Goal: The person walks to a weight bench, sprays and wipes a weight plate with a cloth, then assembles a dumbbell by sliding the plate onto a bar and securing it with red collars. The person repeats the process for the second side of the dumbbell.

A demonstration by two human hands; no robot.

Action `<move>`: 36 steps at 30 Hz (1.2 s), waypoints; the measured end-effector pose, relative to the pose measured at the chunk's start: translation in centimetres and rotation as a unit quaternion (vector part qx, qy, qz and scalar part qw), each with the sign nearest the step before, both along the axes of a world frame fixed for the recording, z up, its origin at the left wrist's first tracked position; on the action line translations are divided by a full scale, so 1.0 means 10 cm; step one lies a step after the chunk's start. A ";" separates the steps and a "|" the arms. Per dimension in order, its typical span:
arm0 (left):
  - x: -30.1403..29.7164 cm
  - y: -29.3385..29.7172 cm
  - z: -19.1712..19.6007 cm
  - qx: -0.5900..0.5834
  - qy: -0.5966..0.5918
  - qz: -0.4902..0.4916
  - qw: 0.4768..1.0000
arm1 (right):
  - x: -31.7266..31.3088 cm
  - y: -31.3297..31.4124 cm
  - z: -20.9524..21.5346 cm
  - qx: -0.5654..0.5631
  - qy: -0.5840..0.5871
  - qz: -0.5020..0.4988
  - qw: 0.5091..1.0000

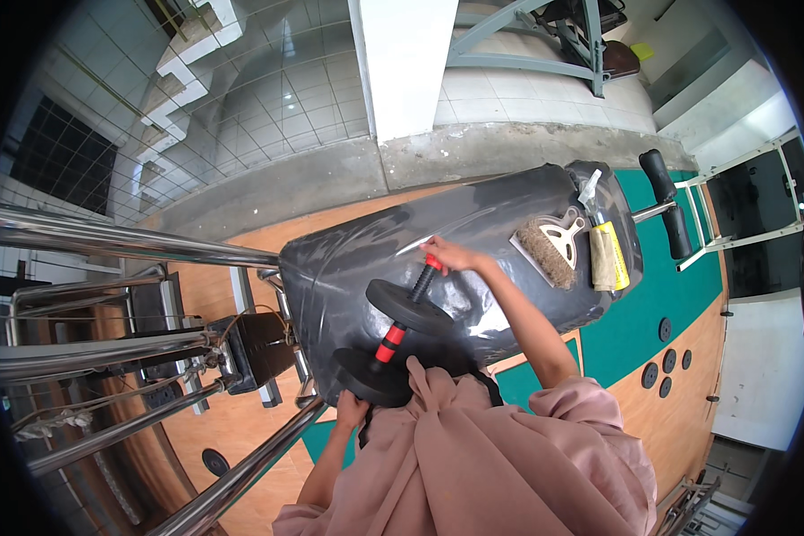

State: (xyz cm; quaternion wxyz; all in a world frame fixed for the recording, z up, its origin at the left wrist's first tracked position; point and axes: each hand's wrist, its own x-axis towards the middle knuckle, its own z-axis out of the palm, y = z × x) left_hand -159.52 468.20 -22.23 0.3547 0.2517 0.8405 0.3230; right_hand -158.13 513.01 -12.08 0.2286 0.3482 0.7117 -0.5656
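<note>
A dumbbell with a red and black bar (pixel 390 342) lies aslant over the near left part of a bench padded in black and wrapped in clear plastic (pixel 366 241). It carries a black weight plate (pixel 408 305) toward its far end and another plate (pixel 372 377) at its near end, close to my lap. My right hand (pixel 453 255) is closed round the red piece at the bar's far tip. At the near plate's lower rim, my left hand (pixel 352 408) grips the dumbbell's other end; its fingertips are partly hidden by the plate.
On the bench's right end lie a bristle brush (pixel 549 250) and a spray bottle (pixel 606 246) with a cloth (pixel 604 259). Chrome rails (pixel 134 237) crowd the left side. Several loose plates (pixel 649 374) rest on the floor at right, near a white frame (pixel 741 241). A pillar (pixel 406 67) stands beyond.
</note>
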 end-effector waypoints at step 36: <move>-0.12 0.40 0.45 -0.076 -0.031 -0.001 0.997 | -0.03 -0.33 -0.10 0.188 0.126 -0.190 0.955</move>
